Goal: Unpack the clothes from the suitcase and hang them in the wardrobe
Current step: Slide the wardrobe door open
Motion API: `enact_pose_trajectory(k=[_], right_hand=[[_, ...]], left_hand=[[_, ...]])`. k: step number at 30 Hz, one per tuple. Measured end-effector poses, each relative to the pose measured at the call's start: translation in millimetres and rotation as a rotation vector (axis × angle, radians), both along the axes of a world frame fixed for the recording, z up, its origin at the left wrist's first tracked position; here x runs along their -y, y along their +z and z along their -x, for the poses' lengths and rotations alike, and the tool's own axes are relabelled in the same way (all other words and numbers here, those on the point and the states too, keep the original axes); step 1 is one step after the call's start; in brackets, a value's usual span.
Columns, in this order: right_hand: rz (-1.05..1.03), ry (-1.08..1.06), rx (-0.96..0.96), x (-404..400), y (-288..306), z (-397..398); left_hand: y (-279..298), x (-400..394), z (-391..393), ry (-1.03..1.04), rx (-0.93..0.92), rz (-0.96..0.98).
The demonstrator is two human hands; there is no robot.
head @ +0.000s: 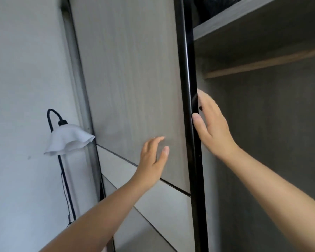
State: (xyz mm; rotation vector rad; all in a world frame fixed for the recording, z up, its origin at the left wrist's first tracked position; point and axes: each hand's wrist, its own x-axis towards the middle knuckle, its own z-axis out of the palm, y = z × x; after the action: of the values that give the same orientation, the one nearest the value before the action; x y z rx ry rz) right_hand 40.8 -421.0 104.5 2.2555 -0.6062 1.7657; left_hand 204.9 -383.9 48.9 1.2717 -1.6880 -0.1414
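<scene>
A grey wood-grain sliding wardrobe door [131, 79] fills the middle, edged on its right by a black vertical frame [186, 88]. My left hand [154, 159] lies with straight fingers against the door panel, low down near the frame. My right hand [210, 124] is at the black edge, thumb on its front and fingers reaching behind it. To the right the wardrobe interior [273, 142] stands open and dark, with a wooden hanging rail [262, 63] under a shelf [244, 17]. No suitcase or clothes are in view.
A floor lamp [69, 139] with a white frilled shade and black stem stands by the white wall [25, 88] to the left of the wardrobe. Something dark [205, 8] sits on the top shelf.
</scene>
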Motion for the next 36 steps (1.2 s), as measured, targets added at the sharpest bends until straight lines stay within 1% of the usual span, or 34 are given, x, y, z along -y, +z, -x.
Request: enact_pose_trajectory(k=[2,4,8,11,13,16,19,22,26,33,35,36], right_hand=[[-0.025,0.07,0.0,18,9,-22],[-0.003,0.105,0.01,33,11,-41],[-0.027,0.152,-0.028,61,8,-68],[-0.086,0.125,-0.076,81,9,-79],[-0.123,0.111,-0.086,90,12,-87],[-0.171,0.174,-0.049,92,12,-98],[-0.241,0.244,-0.023,89,13,-101],[-0.218,0.225,-0.025,86,11,-102],[-0.217,0.247,-0.007,84,13,-103],[-0.197,0.186,0.028,78,10,-104],[-0.182,0.142,0.07,75,7,-107],[-0.147,0.1,0.097,74,5,-109]], left_hand=[[2,6,-4,0.003,-0.053,-0.007],[3,12,-8,0.019,-0.088,-0.001],[2,23,-26,0.069,-0.025,-0.065],[2,29,-39,0.05,-0.13,-0.147],[2,36,-42,0.051,-0.185,-0.15],[-1,47,-42,0.055,-0.216,-0.146],[-6,58,-44,0.073,-0.162,-0.131],[-10,63,-46,0.097,-0.093,-0.145],[-7,60,-49,0.099,-0.066,-0.182],[-1,55,-55,0.104,-0.075,-0.236],[3,53,-63,0.111,-0.028,-0.252],[7,51,-67,0.118,0.024,-0.261]])
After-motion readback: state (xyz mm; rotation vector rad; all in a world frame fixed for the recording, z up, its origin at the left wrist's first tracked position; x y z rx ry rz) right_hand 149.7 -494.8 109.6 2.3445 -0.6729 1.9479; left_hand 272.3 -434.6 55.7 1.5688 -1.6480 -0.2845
